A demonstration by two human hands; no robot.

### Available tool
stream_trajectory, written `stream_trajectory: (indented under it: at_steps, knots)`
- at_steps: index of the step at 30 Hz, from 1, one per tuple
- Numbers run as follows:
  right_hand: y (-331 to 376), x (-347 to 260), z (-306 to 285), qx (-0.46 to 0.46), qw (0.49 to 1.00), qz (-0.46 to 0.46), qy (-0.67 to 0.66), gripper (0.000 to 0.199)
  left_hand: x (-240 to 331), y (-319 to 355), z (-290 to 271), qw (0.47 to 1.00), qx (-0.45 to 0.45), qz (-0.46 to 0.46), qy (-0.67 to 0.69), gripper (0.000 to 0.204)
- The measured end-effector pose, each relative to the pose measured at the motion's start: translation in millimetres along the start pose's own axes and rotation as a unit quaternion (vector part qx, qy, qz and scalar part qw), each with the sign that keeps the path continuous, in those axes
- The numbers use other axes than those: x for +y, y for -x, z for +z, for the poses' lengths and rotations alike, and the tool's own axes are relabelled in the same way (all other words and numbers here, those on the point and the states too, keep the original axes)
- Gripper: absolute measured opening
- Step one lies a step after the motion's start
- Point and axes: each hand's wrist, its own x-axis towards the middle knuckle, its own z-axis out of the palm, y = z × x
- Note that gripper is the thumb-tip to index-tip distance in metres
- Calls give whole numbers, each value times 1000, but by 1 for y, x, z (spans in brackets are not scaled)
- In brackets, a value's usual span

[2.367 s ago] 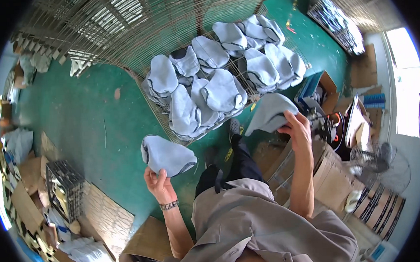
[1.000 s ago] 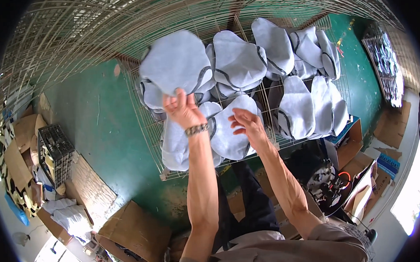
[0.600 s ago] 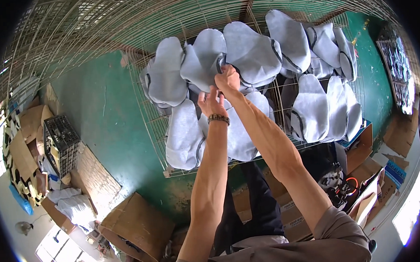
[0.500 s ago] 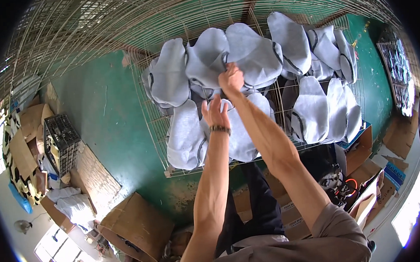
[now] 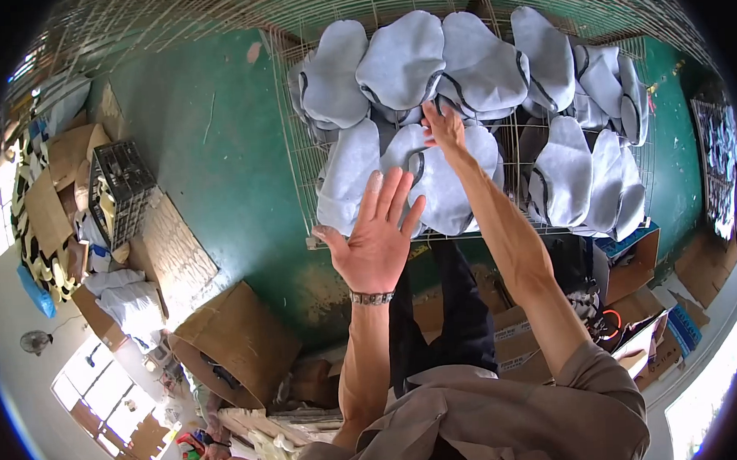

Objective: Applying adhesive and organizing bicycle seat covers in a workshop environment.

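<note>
**Worker reaches into a rack of grey fabric pieces**

A person stood over a wire rack (image 5: 298,163) set at twelve o'clock above a green floor (image 5: 206,155). The left hand (image 5: 377,238) hung open, palm up and fingers spread, gripping nothing, just short of the rack's near edge. The right hand (image 5: 445,130) reached farther in, its fingers resting on the grey fabric pieces (image 5: 432,177) at the middle of the rack; whether it pinched one could not be made out, since the fingertips were lost among overlapping edges. More grey pieces (image 5: 401,57) lay stacked along the far row, some cut off by wire and by one another. At nine o'clock sat a dark plastic crate (image 5: 116,189); at seven o'clock a cardboard box (image 5: 237,341) lay tipped on its side. Boxes at four o'clock were partly hidden behind the right arm.
</note>
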Motion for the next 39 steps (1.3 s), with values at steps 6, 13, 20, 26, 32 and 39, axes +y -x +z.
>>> stream_trajectory:
  at_steps: [6,13,20,26,32,39]
  knots:
    - [106,59,-54,-57,996,4,-71,41,22,27,43,994,-97,-25,-34,115]
    - [241,137,-172,17,998,51,-15,28,42,57,106,956,-277,-92,-21,118]
    - [426,29,-193,144,983,-75,-91,33,58,105,152,906,-373,-194,-46,122]
    - [597,-107,-115,221,902,-371,-5,16,54,158,170,888,-355,-251,-150,124]
    - [642,-129,-55,303,794,-523,69,28,41,209,177,857,-383,-292,-183,114]
    - [669,-91,-61,405,746,-524,76,23,25,271,186,857,-332,-316,-236,87]
